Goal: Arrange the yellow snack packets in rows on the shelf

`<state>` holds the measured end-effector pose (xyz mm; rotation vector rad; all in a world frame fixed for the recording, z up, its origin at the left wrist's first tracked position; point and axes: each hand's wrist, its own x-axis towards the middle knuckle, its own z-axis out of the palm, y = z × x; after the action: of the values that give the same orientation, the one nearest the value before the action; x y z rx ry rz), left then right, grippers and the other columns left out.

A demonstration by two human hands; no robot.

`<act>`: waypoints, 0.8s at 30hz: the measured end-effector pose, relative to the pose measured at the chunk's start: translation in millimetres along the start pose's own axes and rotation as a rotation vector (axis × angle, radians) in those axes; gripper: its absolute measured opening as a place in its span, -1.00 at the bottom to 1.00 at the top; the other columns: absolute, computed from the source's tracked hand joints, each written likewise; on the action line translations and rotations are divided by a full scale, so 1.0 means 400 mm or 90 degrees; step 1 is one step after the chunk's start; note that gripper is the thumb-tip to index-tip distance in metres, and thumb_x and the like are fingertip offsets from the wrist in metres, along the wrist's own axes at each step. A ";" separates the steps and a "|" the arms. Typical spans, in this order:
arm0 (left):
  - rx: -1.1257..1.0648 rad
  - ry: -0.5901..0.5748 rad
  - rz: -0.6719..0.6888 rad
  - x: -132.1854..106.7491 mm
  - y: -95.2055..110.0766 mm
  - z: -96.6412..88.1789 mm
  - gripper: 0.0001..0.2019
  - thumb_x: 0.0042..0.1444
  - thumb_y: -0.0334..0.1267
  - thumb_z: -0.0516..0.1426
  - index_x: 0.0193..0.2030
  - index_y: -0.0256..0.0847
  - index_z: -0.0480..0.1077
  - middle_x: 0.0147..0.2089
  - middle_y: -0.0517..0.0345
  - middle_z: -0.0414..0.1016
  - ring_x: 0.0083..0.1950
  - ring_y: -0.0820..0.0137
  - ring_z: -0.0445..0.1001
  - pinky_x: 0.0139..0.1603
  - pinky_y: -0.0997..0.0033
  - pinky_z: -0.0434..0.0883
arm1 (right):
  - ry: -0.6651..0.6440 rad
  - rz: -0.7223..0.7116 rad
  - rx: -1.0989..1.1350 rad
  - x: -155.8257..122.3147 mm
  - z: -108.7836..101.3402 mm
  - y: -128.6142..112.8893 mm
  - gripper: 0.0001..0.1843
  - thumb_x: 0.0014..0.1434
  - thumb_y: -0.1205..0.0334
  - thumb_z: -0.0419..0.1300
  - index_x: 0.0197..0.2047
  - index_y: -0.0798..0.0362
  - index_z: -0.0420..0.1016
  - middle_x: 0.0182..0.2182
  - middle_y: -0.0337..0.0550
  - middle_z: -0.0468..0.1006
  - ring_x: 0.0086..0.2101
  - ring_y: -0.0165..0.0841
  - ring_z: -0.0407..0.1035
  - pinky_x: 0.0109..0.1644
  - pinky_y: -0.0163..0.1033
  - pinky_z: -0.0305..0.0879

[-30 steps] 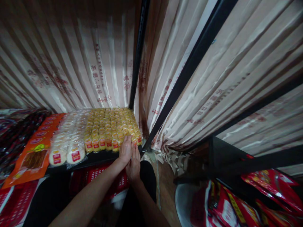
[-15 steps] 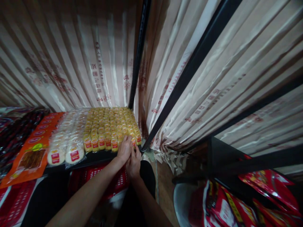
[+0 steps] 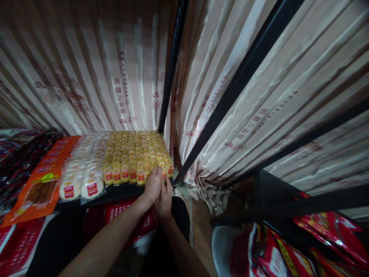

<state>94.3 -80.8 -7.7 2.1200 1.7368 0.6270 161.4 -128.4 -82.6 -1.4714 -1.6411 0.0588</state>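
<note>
Several rows of small yellow snack packets (image 3: 135,154) with red labels fill the right end of a dark shelf (image 3: 115,193). My left hand (image 3: 152,184) lies on the front right packets, fingers curled over them. My right hand (image 3: 164,200) is pressed against it from the right at the shelf's front corner, fingers bent; what it holds is hidden. Round white cakes in clear wrap (image 3: 82,175) lie left of the yellow packets.
Orange flat packs (image 3: 40,184) and dark packs (image 3: 17,161) lie further left. A black frame post (image 3: 230,88) slants up from the shelf corner against a pleated curtain (image 3: 86,77). Red baskets (image 3: 127,219) sit below; red bags (image 3: 288,250) fill the lower right.
Both hands stay together at the shelf's front right corner, shifting only slightly; the view has drifted a little.
</note>
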 end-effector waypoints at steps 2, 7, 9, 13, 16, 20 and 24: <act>-0.010 -0.001 0.011 -0.003 -0.005 0.007 -0.72 0.17 -0.41 -0.10 -0.02 -0.29 0.27 -0.06 -0.06 0.38 -0.10 0.34 0.44 -0.08 0.37 0.39 | 0.003 0.005 0.002 -0.001 0.002 0.002 -0.46 0.20 0.30 -0.07 0.26 0.11 0.08 0.16 0.15 0.15 0.14 -0.14 0.07 0.10 0.06 0.16; -0.034 0.026 0.048 -0.028 -0.028 0.039 -0.59 0.15 -0.48 -0.15 0.15 -0.34 0.15 0.11 -0.14 0.32 0.14 0.32 0.31 0.10 0.28 0.32 | 0.006 0.018 0.017 -0.005 0.008 0.007 -0.49 0.22 0.29 -0.09 0.24 0.12 0.10 0.15 0.13 0.18 0.15 -0.16 0.05 0.12 0.08 0.12; -0.027 0.027 0.055 -0.045 -0.033 0.042 -0.56 0.13 -0.51 -0.15 0.16 -0.36 0.14 0.14 -0.14 0.30 0.18 0.31 0.27 0.14 0.26 0.29 | 0.004 0.021 0.024 -0.005 0.010 0.009 -0.51 0.23 0.28 -0.09 0.23 0.11 0.10 0.16 0.13 0.17 0.16 -0.16 0.03 0.13 0.09 0.10; -0.013 0.029 0.079 -0.093 -0.037 0.022 -0.59 0.11 -0.49 -0.11 0.11 -0.32 0.22 0.06 -0.06 0.37 0.09 0.31 0.35 0.10 0.30 0.34 | 0.007 0.028 0.039 -0.007 0.008 0.008 -0.51 0.23 0.31 -0.11 0.23 0.12 0.10 0.18 0.12 0.15 0.18 -0.19 0.00 0.15 0.08 0.09; -0.005 0.030 0.051 -0.141 -0.051 0.011 -0.66 0.13 -0.40 -0.07 0.04 -0.24 0.28 -0.03 0.01 0.40 -0.10 0.37 0.45 -0.09 0.39 0.43 | 0.011 0.022 0.048 -0.017 0.001 0.000 -0.49 0.21 0.38 -0.16 0.23 0.12 0.10 0.18 0.09 0.15 0.18 -0.22 0.00 0.16 0.07 0.08; -0.009 0.062 0.011 -0.193 -0.089 0.020 -0.64 0.09 -0.46 -0.07 0.03 -0.24 0.30 0.00 0.03 0.37 -0.02 0.40 0.41 -0.01 0.44 0.38 | -0.007 -0.003 0.055 -0.039 -0.001 -0.016 -0.48 0.15 0.40 -0.14 0.19 0.08 0.20 0.13 0.03 0.24 0.13 -0.22 0.08 0.14 0.07 0.10; -0.014 0.061 -0.017 -0.209 -0.114 0.021 -0.55 0.06 -0.50 -0.07 0.11 -0.26 0.25 0.05 0.00 0.32 0.05 0.37 0.36 0.05 0.42 0.35 | -0.036 -0.036 0.068 -0.050 0.009 -0.029 -0.47 0.15 0.40 -0.13 0.19 0.08 0.21 0.10 0.02 0.29 0.10 -0.23 0.12 0.14 0.04 0.13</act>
<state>47.2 -153.1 -48.6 2.0804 1.7963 0.7471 147.8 -146.1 -89.4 -1.3532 -1.6969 0.1552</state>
